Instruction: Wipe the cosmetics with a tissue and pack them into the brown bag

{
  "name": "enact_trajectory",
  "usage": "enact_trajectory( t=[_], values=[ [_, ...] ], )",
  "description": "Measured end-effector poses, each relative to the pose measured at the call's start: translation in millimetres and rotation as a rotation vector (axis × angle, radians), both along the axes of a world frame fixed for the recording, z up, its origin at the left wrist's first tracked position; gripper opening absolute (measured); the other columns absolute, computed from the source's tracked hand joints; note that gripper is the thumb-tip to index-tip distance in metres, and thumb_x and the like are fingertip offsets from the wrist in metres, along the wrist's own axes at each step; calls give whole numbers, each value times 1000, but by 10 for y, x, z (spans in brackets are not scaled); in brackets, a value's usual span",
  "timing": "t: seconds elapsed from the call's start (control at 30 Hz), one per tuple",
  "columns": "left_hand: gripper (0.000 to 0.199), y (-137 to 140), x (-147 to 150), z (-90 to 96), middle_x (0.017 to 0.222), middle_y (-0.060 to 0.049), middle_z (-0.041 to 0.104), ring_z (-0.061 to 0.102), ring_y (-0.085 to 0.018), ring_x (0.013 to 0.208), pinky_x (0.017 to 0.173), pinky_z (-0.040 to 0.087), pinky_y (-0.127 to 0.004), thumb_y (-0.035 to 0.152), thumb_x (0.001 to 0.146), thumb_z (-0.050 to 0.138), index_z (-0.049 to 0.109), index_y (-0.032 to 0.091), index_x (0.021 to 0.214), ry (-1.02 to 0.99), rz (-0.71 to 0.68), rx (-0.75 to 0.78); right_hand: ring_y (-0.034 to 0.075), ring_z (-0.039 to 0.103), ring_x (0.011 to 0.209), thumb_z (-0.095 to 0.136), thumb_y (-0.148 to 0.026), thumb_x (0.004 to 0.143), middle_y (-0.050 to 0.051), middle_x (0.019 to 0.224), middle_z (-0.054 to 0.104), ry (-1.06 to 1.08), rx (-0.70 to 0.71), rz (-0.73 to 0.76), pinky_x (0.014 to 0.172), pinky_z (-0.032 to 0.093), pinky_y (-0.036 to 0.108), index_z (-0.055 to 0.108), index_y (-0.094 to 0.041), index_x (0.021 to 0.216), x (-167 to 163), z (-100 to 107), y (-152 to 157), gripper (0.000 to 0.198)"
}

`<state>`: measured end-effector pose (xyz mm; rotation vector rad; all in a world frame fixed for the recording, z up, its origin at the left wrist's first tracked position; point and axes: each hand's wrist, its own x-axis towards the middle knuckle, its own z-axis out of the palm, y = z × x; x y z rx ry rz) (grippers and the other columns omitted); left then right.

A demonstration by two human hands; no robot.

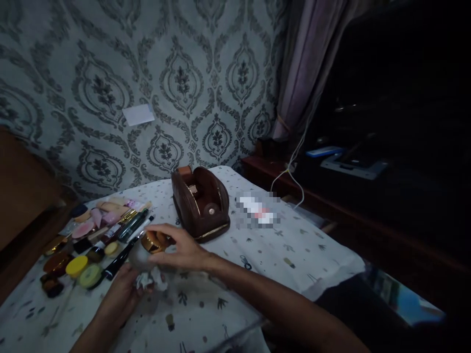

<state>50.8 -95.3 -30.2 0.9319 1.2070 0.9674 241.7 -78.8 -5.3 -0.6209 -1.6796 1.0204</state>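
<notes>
My right hand [184,247] is closed around the shiny gold cap [152,241] of a rounded, greyish see-through bottle [141,256]. Blur hides the bottle's exact kind. Below it, my left hand [121,289] is closed on a crumpled white tissue [152,279], close against the bottle's underside; whether it also grips the bottle I cannot tell. Just behind my right hand stands a brown toiletry bag [200,225], unzipped, its dark inside showing. Cosmetics lie to the left, including a yellow-lidded jar [77,266], a pale green-lidded jar [90,276] and a black tube [119,260].
A white patterned cloth [206,314] covers the table. Right of the bag lies a blurred-out white item [257,208]. A brown box [25,196] borders the left side. White cables [294,164] hang by the dark furniture on the right.
</notes>
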Motion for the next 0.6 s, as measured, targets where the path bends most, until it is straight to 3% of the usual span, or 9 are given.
enact_trajectory(
  t=[0.17, 0.3, 0.37, 0.43, 0.6],
  values=[
    [50, 82, 96, -53, 84, -3, 73, 63, -15, 63, 49, 47, -22, 54, 64, 84, 68, 20, 97, -4, -148, 33, 23, 59, 120, 73, -41, 82, 7, 135, 61, 126, 111, -181, 104, 46, 38, 58, -25, 136, 485, 460, 64, 58],
    [57, 154, 58, -101, 86, -3, 72, 59, -13, 62, 48, 45, -21, 58, 62, 84, 66, 17, 96, 39, -160, 97, 25, 57, 123, 66, -40, 87, 12, 139, 58, 77, 147, -582, 108, 42, 38, 48, -18, 143, 862, 779, 363, 63],
    [59, 166, 57, -97, 84, -3, 71, 58, -13, 61, 47, 45, -21, 59, 59, 85, 66, 17, 96, 28, -152, 105, 27, 52, 130, 69, -38, 84, 15, 145, 52, -73, 119, -802, 111, 38, 37, 46, -12, 143, 981, 859, 539, 69],
    [60, 160, 68, -80, 81, -2, 71, 57, -14, 60, 47, 44, -22, 60, 56, 87, 67, 18, 93, 24, -139, 96, 28, 52, 129, 70, -36, 83, 16, 140, 56, -290, 66, -900, 109, 39, 37, 48, -11, 139, 1037, 890, 689, 65],
    [45, 126, 69, -49, 82, 0, 72, 57, -15, 62, 50, 44, -23, 59, 61, 84, 71, 24, 88, 41, -161, 97, 26, 61, 115, 70, -30, 84, 14, 125, 66, -806, -118, -824, 95, 47, 33, 58, -13, 123, 960, 845, 909, 45]
  ],
)
